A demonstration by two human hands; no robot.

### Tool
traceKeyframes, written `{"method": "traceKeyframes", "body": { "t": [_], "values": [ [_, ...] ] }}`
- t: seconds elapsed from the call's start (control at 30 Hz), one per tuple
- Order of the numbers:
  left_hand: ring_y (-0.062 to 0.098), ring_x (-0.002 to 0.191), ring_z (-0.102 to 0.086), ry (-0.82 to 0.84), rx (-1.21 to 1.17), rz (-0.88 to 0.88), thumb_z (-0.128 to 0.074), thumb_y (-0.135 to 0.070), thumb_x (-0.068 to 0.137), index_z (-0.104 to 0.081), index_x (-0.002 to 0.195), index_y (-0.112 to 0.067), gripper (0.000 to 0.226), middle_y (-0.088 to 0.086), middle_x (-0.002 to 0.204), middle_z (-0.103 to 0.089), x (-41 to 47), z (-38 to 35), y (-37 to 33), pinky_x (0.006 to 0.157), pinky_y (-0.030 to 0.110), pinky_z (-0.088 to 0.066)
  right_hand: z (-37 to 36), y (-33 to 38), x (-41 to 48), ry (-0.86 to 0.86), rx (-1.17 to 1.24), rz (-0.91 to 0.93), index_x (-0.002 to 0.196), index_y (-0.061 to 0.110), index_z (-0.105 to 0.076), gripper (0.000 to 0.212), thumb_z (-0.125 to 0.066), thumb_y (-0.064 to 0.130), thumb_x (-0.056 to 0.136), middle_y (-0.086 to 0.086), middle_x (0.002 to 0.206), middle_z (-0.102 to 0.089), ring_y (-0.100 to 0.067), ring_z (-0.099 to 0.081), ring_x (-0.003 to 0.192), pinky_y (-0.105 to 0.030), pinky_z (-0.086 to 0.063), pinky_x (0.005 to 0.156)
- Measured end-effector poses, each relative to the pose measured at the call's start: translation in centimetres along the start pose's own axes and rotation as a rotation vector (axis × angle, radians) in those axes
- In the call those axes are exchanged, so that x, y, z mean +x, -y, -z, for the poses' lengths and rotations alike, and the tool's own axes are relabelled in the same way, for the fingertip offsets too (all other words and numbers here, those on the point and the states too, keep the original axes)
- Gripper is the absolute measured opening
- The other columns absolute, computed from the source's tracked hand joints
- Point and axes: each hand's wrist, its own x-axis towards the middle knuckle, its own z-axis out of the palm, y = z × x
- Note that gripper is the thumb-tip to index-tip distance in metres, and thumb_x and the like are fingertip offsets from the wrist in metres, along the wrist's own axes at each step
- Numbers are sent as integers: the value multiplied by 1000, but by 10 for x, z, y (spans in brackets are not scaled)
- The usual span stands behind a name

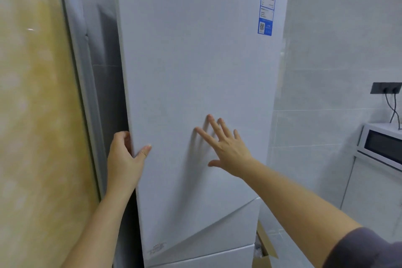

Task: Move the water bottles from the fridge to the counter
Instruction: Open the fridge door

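Note:
A tall white fridge fills the middle of the view; its upper door stands slightly ajar on the left side. My left hand grips the door's left edge, fingers curled behind it and thumb on the front. My right hand is spread flat, fingers straight, on or just over the door's front face. No water bottles are visible; the fridge's inside is hidden behind the door. A blue energy label sits at the door's top right.
A yellow patterned wall is close on the left. Grey tiled wall lies to the right, with a black socket and cables above a white microwave. A cardboard box sits by the fridge's lower right.

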Motion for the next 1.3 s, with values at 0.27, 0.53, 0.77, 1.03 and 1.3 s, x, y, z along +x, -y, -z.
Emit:
{"method": "traceKeyframes", "body": {
  "t": [0.27, 0.53, 0.77, 1.03, 1.3],
  "values": [
    [3, 85, -57, 195, 218, -113, -73, -31, 85, -51, 102, -19, 30, -7, 96, -61, -64, 31, -75, 64, 18, -44, 34, 12, -82, 3, 362, 94, 152, 46, 16, 108, -70, 49, 87, 7, 162, 27, -23, -11, 153, -42, -42, 108],
    [6, 116, -46, 260, 100, -308, -82, -35, 73, -28, 143, -34, 89, -14, 140, -34, -51, 41, -146, 93, 29, -45, 53, 37, -121, 60, 805, -53, 151, 43, 24, 123, -76, 54, 79, 10, 158, 35, -16, -7, 153, -34, -29, 117],
    [20, 128, -46, 329, 116, -391, -80, -37, 76, -15, 149, -43, 98, -5, 148, -38, -33, 47, -153, 106, 51, -42, 69, 85, -116, 73, 1007, -227, 150, 28, 30, 134, -75, 62, 75, 0, 158, 37, -20, 17, 152, -44, -9, 124],
    [20, 130, -41, 339, 152, -480, -80, -42, 73, -8, 150, -45, 106, 0, 150, -33, -20, 46, -146, 101, 33, -35, 76, 126, -108, -22, 1000, -408, 151, 19, 29, 132, -75, 55, 79, -6, 160, 31, -22, 21, 151, -44, -8, 122],
    [19, 83, -56, 347, 417, -729, -61, -68, 69, -4, 152, -44, 103, 9, 122, -49, -27, 48, -172, 76, 36, -52, 84, 113, -142, -85, 928, -439, 153, 17, 25, 115, -67, 38, 86, -4, 164, 23, -18, 12, 152, -34, -15, 118]
  ]
}}
